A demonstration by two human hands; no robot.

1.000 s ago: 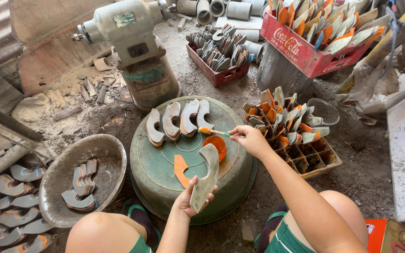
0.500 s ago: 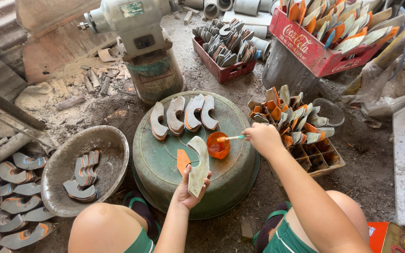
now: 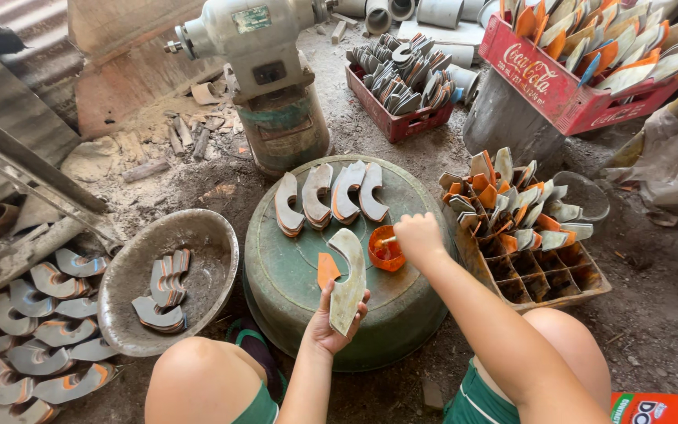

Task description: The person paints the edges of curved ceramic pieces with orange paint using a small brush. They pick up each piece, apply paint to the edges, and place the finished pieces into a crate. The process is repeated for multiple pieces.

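My left hand (image 3: 331,322) holds a curved, hook-shaped grey piece (image 3: 348,279) upright over an overturned green basin (image 3: 300,267). My right hand (image 3: 419,235) grips a small stick or brush whose tip is in a small orange cup (image 3: 387,253) on the basin. An orange flat piece (image 3: 326,268) lies on the basin beside the held piece. Several more curved grey pieces (image 3: 327,195) lie in a row at the basin's far side.
A metal bowl (image 3: 198,235) with curved pieces sits left. More curved pieces (image 3: 33,330) are piled on the ground far left. A divided crate (image 3: 543,267) of pieces stands right. Behind are a grey motor machine (image 3: 260,47), a small red crate (image 3: 390,118) and a larger one (image 3: 543,78).
My right hand has brought the stick down into the orange cup. My left hand has raised the curved piece more upright and closer to the cup.
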